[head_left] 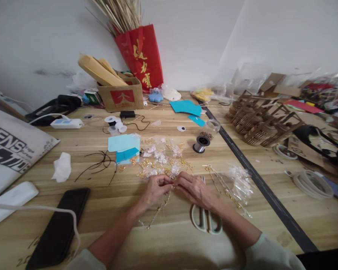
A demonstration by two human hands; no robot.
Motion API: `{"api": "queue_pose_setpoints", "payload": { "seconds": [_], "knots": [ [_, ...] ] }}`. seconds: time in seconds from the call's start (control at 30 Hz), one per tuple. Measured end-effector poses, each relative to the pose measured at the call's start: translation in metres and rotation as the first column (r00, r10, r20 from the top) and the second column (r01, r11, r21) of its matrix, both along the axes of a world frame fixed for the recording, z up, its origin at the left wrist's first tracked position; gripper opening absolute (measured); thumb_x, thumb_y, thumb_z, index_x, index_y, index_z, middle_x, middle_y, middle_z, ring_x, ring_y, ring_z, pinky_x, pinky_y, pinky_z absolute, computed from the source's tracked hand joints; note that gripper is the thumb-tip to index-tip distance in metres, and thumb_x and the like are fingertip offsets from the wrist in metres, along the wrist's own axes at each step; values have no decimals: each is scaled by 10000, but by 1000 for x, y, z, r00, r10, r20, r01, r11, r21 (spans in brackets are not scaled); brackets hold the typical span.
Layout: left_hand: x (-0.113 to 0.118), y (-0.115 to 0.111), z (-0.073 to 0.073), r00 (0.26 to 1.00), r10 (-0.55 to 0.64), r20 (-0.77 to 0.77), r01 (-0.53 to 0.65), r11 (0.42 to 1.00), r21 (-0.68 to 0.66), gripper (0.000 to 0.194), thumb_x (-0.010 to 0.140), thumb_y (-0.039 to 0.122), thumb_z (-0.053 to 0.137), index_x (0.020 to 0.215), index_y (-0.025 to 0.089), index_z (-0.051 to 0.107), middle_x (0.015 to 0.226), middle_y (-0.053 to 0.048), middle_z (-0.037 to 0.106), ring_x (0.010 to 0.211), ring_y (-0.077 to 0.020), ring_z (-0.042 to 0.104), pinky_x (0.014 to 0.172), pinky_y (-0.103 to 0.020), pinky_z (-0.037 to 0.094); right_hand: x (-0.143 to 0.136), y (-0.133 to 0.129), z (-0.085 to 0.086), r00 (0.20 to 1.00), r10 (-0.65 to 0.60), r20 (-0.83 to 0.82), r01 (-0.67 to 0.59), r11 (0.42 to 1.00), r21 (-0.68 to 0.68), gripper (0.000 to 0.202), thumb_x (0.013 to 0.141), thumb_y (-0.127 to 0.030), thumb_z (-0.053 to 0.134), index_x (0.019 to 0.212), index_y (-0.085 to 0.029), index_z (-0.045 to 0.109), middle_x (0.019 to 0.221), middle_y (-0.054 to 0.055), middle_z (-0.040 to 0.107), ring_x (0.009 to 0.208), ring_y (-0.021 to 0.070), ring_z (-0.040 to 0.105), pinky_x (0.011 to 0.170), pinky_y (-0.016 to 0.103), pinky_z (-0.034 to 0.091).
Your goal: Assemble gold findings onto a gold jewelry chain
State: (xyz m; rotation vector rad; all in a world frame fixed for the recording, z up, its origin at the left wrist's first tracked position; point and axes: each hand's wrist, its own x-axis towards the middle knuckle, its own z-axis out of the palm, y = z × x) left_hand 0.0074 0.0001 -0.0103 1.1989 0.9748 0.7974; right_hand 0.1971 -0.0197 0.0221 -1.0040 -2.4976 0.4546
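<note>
My left hand (156,190) and my right hand (195,189) meet fingertip to fingertip at the front of the bead pile. Both are closed in a pinch on the upper end of a beaded chain (157,213), which trails down and left onto the wooden table. What exactly lies between the fingertips is too small to make out. Silver beads (174,170) and gold beads (143,174) lie scattered just beyond my fingers. White-handled scissors (205,221) rest partly beneath my right hand and wrist, their blades mostly covered.
A wire spool (201,144) stands behind my right hand. Finished-looking chains (221,183) and small plastic bags (240,183) lie to the right. Black cord (100,165), a phone (60,225) and a white cable (45,207) are at left; blue cards (124,143) lie behind.
</note>
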Motion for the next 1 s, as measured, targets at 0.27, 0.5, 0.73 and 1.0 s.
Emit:
{"api": "queue_pose_setpoints", "payload": {
  "seconds": [0.27, 0.5, 0.73, 1.0],
  "knots": [
    [-1, -1, 0, 993, -121, 0, 121, 993, 1, 211, 654, 322, 720, 634, 124, 649, 530, 7, 600, 494, -99, 537, 522, -222, 440, 0, -1, -10, 1000, -1, 9, 1, 1000, 2, 153, 982, -219, 386, 1015, -174, 529, 935, 59, 570, 786, 148, 557, 660, 252, 437],
    [-1, -1, 1, 986, -162, 37, 163, 986, -23, 263, 640, 361, 753, 647, 121, 646, 543, -1, 615, 511, -107, 555, 544, -230, 444, -2, 0, -15, 999, -11, -52, 10, 1000, -15, 158, 981, -230, 388, 981, -170, 534, 901, 61, 568, 766, 149, 565, 646, 253, 452],
    [-1, 1, 2, 993, -95, 68, 99, 993, -66, 296, 648, 395, 747, 665, 116, 651, 538, 1, 600, 496, -99, 527, 530, -231, 435, -1, 0, -12, 971, -109, -211, 125, 990, 65, 189, 959, -237, 423, 1125, -190, 501, 1129, 123, 517, 798, 151, 592, 629, 259, 510],
    [-3, 3, -1, 994, -2, 105, 12, 996, -92, 270, 638, 377, 749, 674, 126, 655, 544, 6, 609, 500, -99, 531, 535, -230, 432, -2, 2, -14, 981, -101, -165, 111, 992, 55, 99, 933, -249, 492, 980, -193, 558, 949, 68, 599, 738, 144, 598, 595, 238, 469]
  ]
}}
